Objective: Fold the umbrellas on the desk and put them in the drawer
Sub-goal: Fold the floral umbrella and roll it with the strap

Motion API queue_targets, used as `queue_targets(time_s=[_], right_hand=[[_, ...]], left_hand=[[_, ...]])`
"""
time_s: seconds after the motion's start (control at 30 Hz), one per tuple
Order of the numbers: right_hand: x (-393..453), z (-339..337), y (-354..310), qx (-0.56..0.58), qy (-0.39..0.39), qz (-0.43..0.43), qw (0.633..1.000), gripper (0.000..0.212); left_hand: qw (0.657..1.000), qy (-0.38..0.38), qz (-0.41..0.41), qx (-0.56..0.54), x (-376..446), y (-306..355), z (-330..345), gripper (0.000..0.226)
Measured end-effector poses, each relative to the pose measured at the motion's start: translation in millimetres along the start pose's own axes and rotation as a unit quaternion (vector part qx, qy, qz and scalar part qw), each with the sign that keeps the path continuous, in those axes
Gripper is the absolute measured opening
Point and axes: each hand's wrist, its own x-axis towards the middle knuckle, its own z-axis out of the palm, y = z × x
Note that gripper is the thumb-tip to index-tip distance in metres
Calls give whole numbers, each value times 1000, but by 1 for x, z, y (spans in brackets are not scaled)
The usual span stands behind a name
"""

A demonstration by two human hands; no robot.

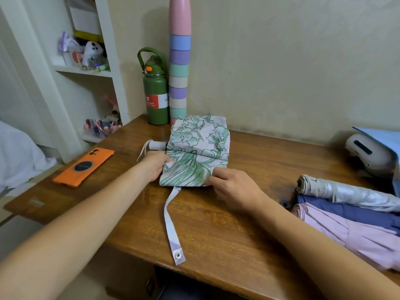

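Beside the floral umbrella (198,151), an orange phone (84,166).

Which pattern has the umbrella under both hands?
Green leaf-and-flower print on white fabric, floral umbrella, head view.

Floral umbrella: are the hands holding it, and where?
Yes. The left hand grips the floral umbrella near its handle; the right hand pinches its fabric edge.

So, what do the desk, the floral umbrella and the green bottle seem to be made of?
Desk: looks like varnished wood, with brown grain and a soft shine.
Floral umbrella: thin woven fabric, matte, creased into folds under both hands.
Green bottle: probably painted metal, smooth and satin; its lid looks like plastic.
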Motion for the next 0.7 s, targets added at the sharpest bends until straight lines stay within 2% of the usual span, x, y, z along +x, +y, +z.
queue_targets(time_s=[0.1, 0.17, 0.23, 0.3, 0.33, 0.4, 0.5, 0.57, 0.6, 0.7], right_hand=[[-5, 7, -3, 29, -45, -16, 998, 27], [-8, 7, -7, 73, -63, 36, 995, 28], [-9, 5, -9, 106, -21, 115, 987, 28], [-6, 2, -8, 98, 22, 176, 979, 27], [-3, 3, -7, 93, 33, 194, 976, 27], [3, 5, -6, 89, 44, 204, 974, 26], [11, 13, -8, 99, 33, 155, 982, 18], [15, 19, -13, 108, 10, 112, 988, 19], [17, 21, -17, 110, 4, 93, 990, 20], [22, 28, -34, 126, -8, 27, 992, 27]], left_hand=[[997, 14, 52, 55, -3, -3, 1, 35], [981, 68, 100, 150, -11, -1, 7, 32], [930, 176, 162, 279, -23, 2, 15, 30], [860, 229, 280, 360, -34, 0, 19, 28], [825, 214, 360, 381, -39, -1, 21, 22], [773, 109, 476, 405, -42, -3, 22, 13], [692, -77, 532, 481, -34, -12, 15, 17], [643, -132, 530, 537, -24, -23, 6, 29], [641, -144, 523, 543, -18, -28, 1, 33], [697, -163, 472, 514, -15, -33, -6, 38]])
